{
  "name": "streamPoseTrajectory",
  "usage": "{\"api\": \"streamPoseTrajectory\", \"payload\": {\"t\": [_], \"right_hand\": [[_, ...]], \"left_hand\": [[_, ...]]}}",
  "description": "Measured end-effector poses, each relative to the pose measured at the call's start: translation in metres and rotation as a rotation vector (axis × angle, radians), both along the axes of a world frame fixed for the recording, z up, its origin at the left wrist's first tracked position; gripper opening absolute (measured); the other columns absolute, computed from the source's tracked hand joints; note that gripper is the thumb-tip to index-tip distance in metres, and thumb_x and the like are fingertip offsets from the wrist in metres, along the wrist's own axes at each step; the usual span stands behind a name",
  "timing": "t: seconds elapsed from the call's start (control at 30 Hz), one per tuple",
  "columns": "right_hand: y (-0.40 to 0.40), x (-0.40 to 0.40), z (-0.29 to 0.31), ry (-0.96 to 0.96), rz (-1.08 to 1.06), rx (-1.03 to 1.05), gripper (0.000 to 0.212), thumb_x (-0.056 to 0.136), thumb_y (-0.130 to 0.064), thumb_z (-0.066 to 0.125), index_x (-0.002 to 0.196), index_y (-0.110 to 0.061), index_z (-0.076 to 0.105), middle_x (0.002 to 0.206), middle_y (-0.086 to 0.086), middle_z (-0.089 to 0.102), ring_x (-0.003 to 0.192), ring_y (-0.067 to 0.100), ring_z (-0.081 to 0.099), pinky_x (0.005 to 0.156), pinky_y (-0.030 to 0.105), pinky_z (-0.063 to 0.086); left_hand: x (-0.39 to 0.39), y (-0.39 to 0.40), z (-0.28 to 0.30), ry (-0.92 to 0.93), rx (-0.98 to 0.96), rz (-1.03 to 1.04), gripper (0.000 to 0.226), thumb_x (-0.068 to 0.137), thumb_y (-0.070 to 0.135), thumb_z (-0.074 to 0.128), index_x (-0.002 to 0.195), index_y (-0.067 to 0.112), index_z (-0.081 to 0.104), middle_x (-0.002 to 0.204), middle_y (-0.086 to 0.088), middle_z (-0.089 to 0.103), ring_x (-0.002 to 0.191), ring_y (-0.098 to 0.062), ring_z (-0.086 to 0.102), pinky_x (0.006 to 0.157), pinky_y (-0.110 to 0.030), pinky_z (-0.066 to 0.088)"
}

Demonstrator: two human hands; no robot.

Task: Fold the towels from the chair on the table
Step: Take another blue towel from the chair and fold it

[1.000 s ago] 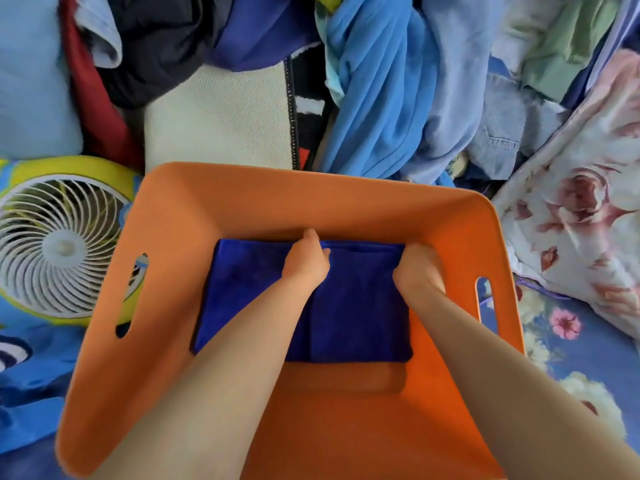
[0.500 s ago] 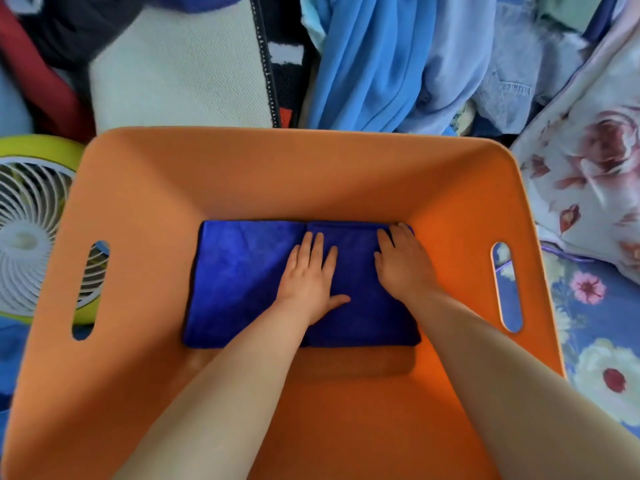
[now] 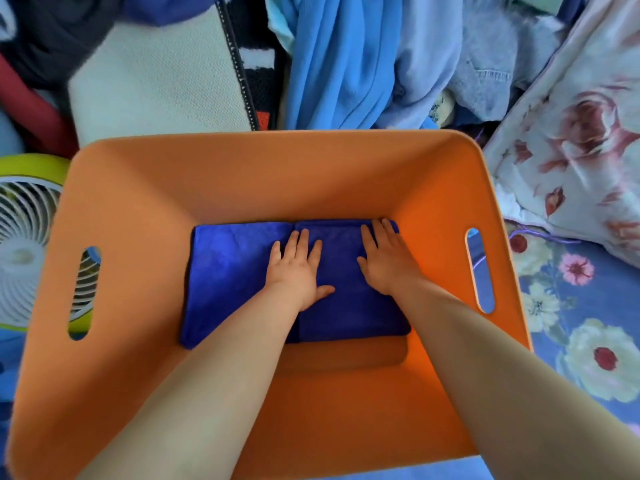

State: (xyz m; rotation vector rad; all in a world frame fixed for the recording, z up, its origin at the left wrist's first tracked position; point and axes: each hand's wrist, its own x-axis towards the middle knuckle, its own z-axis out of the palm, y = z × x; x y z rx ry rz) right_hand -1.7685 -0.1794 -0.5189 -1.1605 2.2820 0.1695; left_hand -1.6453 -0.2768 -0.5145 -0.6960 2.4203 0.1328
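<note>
A folded dark blue towel (image 3: 232, 271) lies flat on the floor of an orange bin (image 3: 263, 171), against its far wall. My left hand (image 3: 298, 271) presses flat on the towel's middle with straight, spread fingers. Flat on the towel's right part lies my right hand (image 3: 388, 261), fingertips reaching the far right corner. A seam runs between the two halves of the towel, just beside my left hand. Both forearms reach down into the bin from the near side.
A heap of clothes (image 3: 346, 57) in blue, black and cream lies behind the bin. A white fan with a yellow-green rim (image 3: 24, 251) stands at the left. Floral bedding (image 3: 581, 150) lies at the right, over a blue flowered sheet (image 3: 571, 323).
A second ago both hands were curled at the towel's far edge. They opened and now press flat on the towel. The view has come closer to the bin.
</note>
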Motion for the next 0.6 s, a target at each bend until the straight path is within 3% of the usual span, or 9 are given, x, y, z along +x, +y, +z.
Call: {"api": "streamPoseTrajectory", "payload": {"t": [0.17,0.23,0.33,0.6], "right_hand": [[0.006,-0.002,0.040,0.015,-0.004,0.019,0.056,0.098,-0.022,0.030,0.146,-0.012,0.004,0.155,0.010,-0.008,0.143,0.026,-0.009,0.117,0.035,0.005],[0.008,-0.001,0.072,0.045,0.030,-0.034,0.050,0.095,-0.016,0.035,0.143,-0.008,0.021,0.152,0.015,0.012,0.142,0.032,0.009,0.116,0.039,0.019],[0.012,0.003,0.129,0.148,0.154,-0.166,0.032,0.089,-0.009,0.040,0.118,-0.003,0.049,0.125,0.016,0.045,0.123,0.032,0.038,0.098,0.039,0.037],[0.054,0.039,0.302,0.255,0.233,-0.401,0.026,0.086,-0.003,0.041,0.108,-0.003,0.053,0.116,0.012,0.051,0.112,0.028,0.045,0.071,0.030,0.033]], "left_hand": [[0.002,0.002,0.047,0.125,-0.021,0.021,0.063,0.093,0.031,0.045,0.145,0.012,0.013,0.151,-0.010,0.020,0.142,-0.026,0.012,0.113,-0.042,0.019],[0.005,0.001,0.080,0.154,-0.068,0.019,0.049,0.092,0.027,0.046,0.136,0.010,0.031,0.141,-0.009,0.035,0.135,-0.025,0.026,0.107,-0.040,0.027],[0.010,0.004,0.140,0.201,-0.168,0.073,0.039,0.091,0.032,0.046,0.123,0.010,0.046,0.128,-0.009,0.047,0.122,-0.027,0.041,0.095,-0.039,0.037],[0.048,0.056,0.313,0.289,-0.332,0.150,0.030,0.092,0.020,0.044,0.118,0.008,0.054,0.121,-0.011,0.053,0.114,-0.028,0.048,0.083,-0.035,0.041]]}}
